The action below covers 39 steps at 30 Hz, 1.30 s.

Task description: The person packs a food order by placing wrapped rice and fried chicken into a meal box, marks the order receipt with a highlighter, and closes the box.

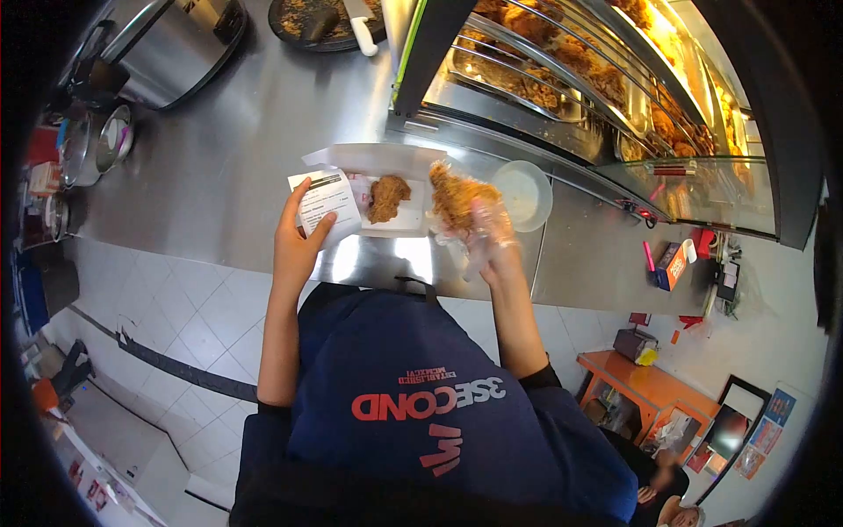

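My left hand (307, 230) is closed on a printed paper receipt (328, 204), thumb over its lower edge. The receipt overlaps the left end of an open white cardboard box (407, 226). One piece of fried chicken (387, 198) lies inside that box. In a clear plastic glove, my right hand (488, 235) grips a larger piece of fried chicken (457, 198) at the box's right end. Just beyond it stands a round, pale translucent bowl (525, 195), partly behind the gloved fingers.
A lit display cabinet (527, 132) with trays of fried chicken stands at the upper right. A knife (362, 28) rests on a dark round board (303, 35) at the back. A large metal pot (180, 53) stands upper left on the steel counter (219, 176). Another person (660, 487) is at lower right.
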Tool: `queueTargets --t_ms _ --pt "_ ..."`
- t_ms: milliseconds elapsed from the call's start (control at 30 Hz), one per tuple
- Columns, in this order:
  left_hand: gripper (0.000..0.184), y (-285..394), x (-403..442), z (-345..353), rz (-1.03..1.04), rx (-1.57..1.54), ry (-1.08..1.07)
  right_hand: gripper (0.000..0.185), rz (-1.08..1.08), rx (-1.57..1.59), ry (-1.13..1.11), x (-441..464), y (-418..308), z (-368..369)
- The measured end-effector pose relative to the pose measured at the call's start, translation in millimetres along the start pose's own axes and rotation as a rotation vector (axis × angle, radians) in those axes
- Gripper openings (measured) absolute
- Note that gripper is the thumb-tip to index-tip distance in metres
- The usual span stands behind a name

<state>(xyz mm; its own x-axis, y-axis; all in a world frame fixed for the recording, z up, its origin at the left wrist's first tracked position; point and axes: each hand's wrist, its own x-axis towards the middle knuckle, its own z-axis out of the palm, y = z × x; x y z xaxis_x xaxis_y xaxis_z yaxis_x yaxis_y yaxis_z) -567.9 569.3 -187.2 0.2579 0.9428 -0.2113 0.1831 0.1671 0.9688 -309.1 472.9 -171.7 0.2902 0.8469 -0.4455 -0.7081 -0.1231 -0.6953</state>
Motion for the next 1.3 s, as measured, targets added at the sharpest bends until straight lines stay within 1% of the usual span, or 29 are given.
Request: queueTargets --t_ms 33,133,167,267,300,367,467,533,633,733,767,833,867,900,1000,1033,1067,1133,1200,1267,1300 --pt "0.056 -2.8 0.7 -3.2 0.011 -0.016 0.007 0.035 -0.066 -0.242 0.079 8.8 20.7 -13.0" --pt "0.056 -5.0 -1.3 -11.7 -0.013 -0.029 0.018 0.033 -0.029 -0.445 0.062 19.6 50.1 -19.4" --pt "0.057 -6.5 -1.2 -13.9 -0.017 -0.027 0.022 0.032 -0.196 -0.684 0.167 20.6 61.6 -15.0" --pt "0.057 -10.2 -1.7 -21.4 -0.028 -0.01 0.033 0.036 -0.597 -1.187 0.256 32.8 90.0 -19.1" --pt "0.057 -13.2 -2.2 -21.7 -0.027 0.0 0.034 0.044 -0.657 -1.313 0.205 30.4 90.6 -11.1" --pt "0.057 -14.8 -1.3 -26.1 -0.018 0.004 0.034 0.049 -0.642 -1.41 0.157 34.1 112.9 -25.2" --pt "0.056 -15.1 0.5 -39.8 0.001 -0.007 0.039 0.054 -0.8 -1.499 0.168 27.6 114.4 -21.0" --pt "0.056 -16.2 0.8 -50.2 -0.002 -0.003 0.046 0.048 -0.867 -1.58 0.255 11.0 92.5 -26.7" --pt "0.057 -18.9 3.1 -58.2 -0.038 -0.003 0.04 0.039 -0.662 -1.115 0.417 4.4 80.3 -47.2" --pt "0.056 -12.6 4.7 -56.3 -0.029 -0.003 0.008 0.034 -0.613 -1.244 0.425 8.2 81.7 -58.9" --pt "0.056 -12.8 6.2 -57.0 -0.014 -0.005 -0.007 0.033 -0.537 -1.042 0.378 13.2 93.9 -54.3" --pt "0.056 -14.4 9.4 -57.9 0.015 -0.007 -0.035 0.039 -0.662 -1.604 0.187 19.2 98.2 -30.6" --pt "0.056 -13.6 9.8 -58.0 0.012 0.001 -0.039 0.047 -0.587 -1.752 0.09 29.2 99.8 -11.0" --pt "0.056 -17.1 11.3 -53.9 0.009 0.005 -0.046 0.056 -0.561 -1.827 0.099 50.7 124.5 -24.1" --pt "0.056 -15.6 12.9 -57.6 0.042 0.068 -0.054 0.054 -0.736 -2.088 0.187 57.0 137.5 -11.0" --pt "0.056 -18.5 12.7 -59.1 0.063 0.092 -0.056 0.046 -0.311 -2.07 0.209 62.8 126.2 11.3" --pt "0.056 -22.2 12.0 -61.3 0.074 0.081 -0.059 0.05 -0.522 -2.137 0.201 70.5 135.2 3.1" --pt "0.056 -28.1 14.8 -64.0 0.114 0.046 -0.086 0.059 -0.957 -2.261 0.213 95.1 159.3 -41.2" --pt "0.056 -23.2 15.2 -66.5 0.075 0.109 -0.086 0.05 -0.6 -2.328 0.108 117.4 172.1 -54.5" --pt "0.056 -26.6 16.8 -65.5 0.088 0.051 -0.102 0.042 -0.758 -2.457 0.068 106.3 164.3 -52.0" --pt "0.056 -27.1 18.0 -64.7 0.093 0.024 -0.107 0.039 -0.802 -2.393 -0.052 94.3 148.2 -45.8"
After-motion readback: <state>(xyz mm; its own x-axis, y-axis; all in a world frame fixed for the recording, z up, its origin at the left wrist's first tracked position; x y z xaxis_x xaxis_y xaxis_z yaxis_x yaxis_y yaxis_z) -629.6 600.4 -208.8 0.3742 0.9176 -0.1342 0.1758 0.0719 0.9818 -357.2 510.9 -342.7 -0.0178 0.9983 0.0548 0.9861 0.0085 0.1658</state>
